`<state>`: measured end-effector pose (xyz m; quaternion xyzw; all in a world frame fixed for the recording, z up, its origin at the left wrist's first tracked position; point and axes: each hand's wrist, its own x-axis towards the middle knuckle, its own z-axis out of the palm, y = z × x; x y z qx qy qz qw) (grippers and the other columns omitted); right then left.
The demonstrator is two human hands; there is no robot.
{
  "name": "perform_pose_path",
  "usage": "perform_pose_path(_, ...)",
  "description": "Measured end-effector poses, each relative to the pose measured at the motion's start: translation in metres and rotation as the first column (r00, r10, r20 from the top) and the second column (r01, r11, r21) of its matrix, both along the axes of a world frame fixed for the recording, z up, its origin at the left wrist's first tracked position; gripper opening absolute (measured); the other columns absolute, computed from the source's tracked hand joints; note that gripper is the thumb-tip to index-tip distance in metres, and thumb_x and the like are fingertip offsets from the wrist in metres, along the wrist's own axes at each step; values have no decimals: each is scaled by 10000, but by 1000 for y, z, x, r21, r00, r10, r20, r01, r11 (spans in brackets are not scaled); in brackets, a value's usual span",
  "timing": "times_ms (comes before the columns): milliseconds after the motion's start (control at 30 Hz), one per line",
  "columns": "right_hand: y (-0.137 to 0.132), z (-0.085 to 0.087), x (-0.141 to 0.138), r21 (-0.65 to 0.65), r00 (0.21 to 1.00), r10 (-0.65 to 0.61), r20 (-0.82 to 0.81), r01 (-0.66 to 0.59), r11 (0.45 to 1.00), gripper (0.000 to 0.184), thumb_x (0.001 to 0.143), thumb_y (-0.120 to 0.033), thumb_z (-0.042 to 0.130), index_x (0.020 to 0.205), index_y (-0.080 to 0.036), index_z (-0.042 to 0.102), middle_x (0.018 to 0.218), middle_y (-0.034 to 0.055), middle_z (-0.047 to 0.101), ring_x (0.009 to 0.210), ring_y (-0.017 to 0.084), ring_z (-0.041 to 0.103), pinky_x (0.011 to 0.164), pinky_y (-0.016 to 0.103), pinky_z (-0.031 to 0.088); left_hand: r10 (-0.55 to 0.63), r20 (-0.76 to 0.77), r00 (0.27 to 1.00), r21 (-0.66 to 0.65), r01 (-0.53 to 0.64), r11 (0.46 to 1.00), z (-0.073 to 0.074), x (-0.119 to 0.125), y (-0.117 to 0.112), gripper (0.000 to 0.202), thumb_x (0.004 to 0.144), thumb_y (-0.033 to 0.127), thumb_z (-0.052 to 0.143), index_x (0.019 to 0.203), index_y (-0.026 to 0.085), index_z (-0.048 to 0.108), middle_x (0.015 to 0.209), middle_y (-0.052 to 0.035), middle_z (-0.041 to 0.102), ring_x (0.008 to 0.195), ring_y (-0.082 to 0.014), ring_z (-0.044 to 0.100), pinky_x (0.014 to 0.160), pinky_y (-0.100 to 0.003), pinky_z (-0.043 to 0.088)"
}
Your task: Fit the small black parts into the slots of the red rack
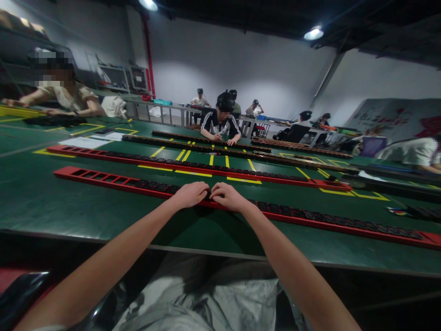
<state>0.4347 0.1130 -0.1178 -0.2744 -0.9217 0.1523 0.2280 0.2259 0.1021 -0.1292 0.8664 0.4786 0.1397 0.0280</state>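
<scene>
A long red bar [65, 172] with a row of square openings lies across the green table in front of me. Black square parts [161, 186] fill most of its openings, while several at its left end are bare. My left hand [191, 194] and my right hand [227, 196] meet over the middle of this bar, fingers curled and closed. Between the fingertips, both hands pinch or press a small black part [208, 196], mostly hidden by the fingers. Whether it sits fully in an opening cannot be seen.
A second red bar [144, 158] with black parts lies just beyond, on the green table [69, 207]. Further off are dark long strips [193, 146], yellow tape lines, white paper [82, 142] and a cable bundle [413, 212]. Co-workers [220, 122] sit opposite and around.
</scene>
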Motion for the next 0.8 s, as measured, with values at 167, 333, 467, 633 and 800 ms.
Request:
perform_pose_path(167,-1,0,0,10,1000,-3,6,3,1000,184,880,-144,604,901,-201,777,1018,59,660,961,178,592,917,332,457,0,-5,1000,-8,0,1000,0,0,0,289,969,305,330,1064,241,595,1095,-51,652,1007,-202,614,816,-304,488)
perform_pose_path(333,0,0,1,6,1000,-5,-7,5,1000,177,883,-151,606,902,-198,776,1012,54,671,941,174,601,906,321,460,-18,13,1000,34,18,999,-3,0,1,282,972,289,333,1066,232,592,1088,-52,640,998,-204,612,827,-318,489)
perform_pose_path(467,0,0,0,26,1000,-18,-21,19,999,178,877,-141,605,876,-189,777,995,55,686,915,172,612,876,307,467,-74,18,997,107,71,992,-4,0,0,277,968,282,340,997,214,606,1033,-57,616,934,-194,608,818,-316,485)
perform_pose_path(633,1,-1,-1,43,1000,-20,-21,20,999,180,874,-138,603,872,-187,776,994,57,692,915,171,619,871,302,470,-173,1,985,123,171,978,-1,-3,-2,218,923,289,432,978,207,627,1065,-58,602,967,-198,591,835,-309,485)
perform_pose_path(800,0,-1,0,58,999,-32,-36,34,998,187,876,-136,592,876,-179,774,999,63,693,917,172,624,877,307,478,-195,10,981,93,193,977,3,-5,-5,216,898,308,466,1029,205,605,1073,-59,595,981,-203,582,855,-317,487)
